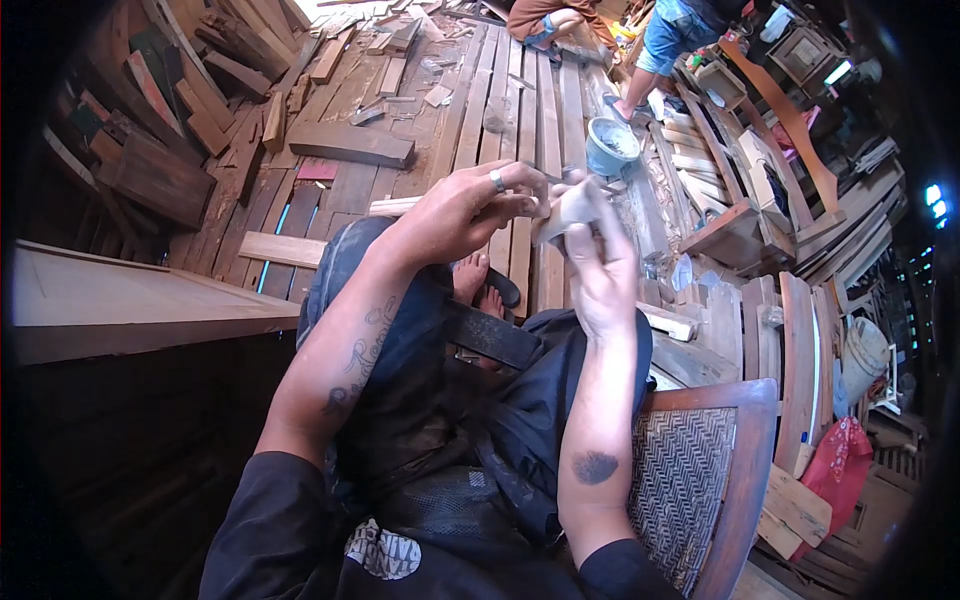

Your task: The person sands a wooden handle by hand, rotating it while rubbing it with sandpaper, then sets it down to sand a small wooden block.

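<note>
My left hand (pixel 475 208), a ring on one finger, is raised in front of my knees with its fingers curled together. What its fingertips pinch, if anything, is too small to make out. Close beside it on the right, my right hand (pixel 603 268) grips a small pale piece (pixel 577 207) between thumb and fingers. It looks thin and curved or folded, and its kind does not show. A dark flat bar (pixel 490 335) lies across between my legs, below both hands.
Planks and offcuts cover the wooden floor, including a thick beam (pixel 352 146). A bucket (pixel 611 148) stands ahead. Two people (pixel 660 45) are at the back. On my right is a woven chair (pixel 690 480); on my left, a pale board (pixel 140 300).
</note>
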The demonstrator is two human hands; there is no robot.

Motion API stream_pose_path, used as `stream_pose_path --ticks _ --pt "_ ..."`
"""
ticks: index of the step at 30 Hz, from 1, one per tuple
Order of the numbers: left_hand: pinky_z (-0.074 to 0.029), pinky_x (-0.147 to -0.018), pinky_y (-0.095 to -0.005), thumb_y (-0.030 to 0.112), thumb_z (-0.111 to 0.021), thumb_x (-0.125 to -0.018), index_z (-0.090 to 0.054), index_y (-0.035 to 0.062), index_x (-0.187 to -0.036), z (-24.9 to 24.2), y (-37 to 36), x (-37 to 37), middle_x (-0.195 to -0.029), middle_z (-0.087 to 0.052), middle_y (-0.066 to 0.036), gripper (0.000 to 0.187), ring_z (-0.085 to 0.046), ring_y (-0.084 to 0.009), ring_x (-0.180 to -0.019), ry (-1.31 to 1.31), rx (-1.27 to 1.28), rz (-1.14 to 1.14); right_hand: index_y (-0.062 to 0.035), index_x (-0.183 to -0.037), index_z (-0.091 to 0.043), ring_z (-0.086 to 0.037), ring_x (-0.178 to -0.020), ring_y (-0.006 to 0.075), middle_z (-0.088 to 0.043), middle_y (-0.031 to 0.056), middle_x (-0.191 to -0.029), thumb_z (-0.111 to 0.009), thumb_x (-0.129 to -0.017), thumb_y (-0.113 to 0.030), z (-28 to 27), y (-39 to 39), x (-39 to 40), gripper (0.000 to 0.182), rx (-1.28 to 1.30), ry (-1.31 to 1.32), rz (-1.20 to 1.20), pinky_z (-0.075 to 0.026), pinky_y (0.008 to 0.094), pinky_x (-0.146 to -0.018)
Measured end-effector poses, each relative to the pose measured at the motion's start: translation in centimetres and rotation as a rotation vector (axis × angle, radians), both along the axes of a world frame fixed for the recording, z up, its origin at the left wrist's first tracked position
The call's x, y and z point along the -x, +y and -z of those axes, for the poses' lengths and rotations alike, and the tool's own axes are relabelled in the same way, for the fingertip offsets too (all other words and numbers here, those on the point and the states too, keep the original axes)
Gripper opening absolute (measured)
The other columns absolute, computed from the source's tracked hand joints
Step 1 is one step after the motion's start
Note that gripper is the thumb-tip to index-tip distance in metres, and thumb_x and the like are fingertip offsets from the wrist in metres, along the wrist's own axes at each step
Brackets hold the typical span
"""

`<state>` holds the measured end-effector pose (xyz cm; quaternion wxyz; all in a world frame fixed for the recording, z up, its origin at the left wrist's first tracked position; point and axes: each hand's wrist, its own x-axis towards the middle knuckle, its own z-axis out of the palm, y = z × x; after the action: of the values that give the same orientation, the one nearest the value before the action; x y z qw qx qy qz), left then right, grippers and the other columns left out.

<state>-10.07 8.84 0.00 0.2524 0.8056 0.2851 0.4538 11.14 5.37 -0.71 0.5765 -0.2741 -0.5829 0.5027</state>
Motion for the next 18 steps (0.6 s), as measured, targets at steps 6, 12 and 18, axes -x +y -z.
stream_pose_path --ticks 6,12,18 --pt "-0.055 -0.084 -0.0377 0.001 -0.066 -0.095 -0.066 0.0012 -0.114 -0.1 -0.1 0.0 -0.104 -0.069 -0.015 0.019 -0.070 -0.0306 -0.096 0.026 -0.045 0.023 0.0000 -0.150 -0.051 -0.058 -0.129 0.0184 -0.062 0.0103 -0.138 -0.068 -0.103 -0.023 1.0 0.6 -0.6 0.055 0.008 -0.115 0.060 -0.042 0.0328 -0.111" --pt "-0.055 -0.084 -0.0383 0.008 -0.070 -0.094 -0.067 0.0024 -0.112 -0.1 0.0 0.3 -0.106 -0.068 -0.014 0.018 -0.069 -0.0310 -0.095 0.112 -0.120 -0.030 0.0018 -0.148 -0.052 -0.057 -0.130 0.0194 -0.060 0.0106 -0.141 -0.068 -0.102 -0.022 0.9 0.9 -0.2 0.054 -0.031 -0.283 0.114 -0.042 0.0335 -0.112" --pt "-0.055 -0.082 -0.0388 0.011 -0.071 -0.095 -0.068 0.0023 -0.112 -0.2 -0.3 0.0 -0.103 -0.068 -0.014 0.019 -0.070 -0.0300 -0.094 0.030 -0.069 -0.100 0.0039 -0.147 -0.053 -0.057 -0.129 0.0191 -0.062 0.0102 -0.138 -0.069 -0.102 -0.020 1.1 0.7 0.1 0.053 0.025 -0.125 0.109 -0.042 0.0340 -0.111"
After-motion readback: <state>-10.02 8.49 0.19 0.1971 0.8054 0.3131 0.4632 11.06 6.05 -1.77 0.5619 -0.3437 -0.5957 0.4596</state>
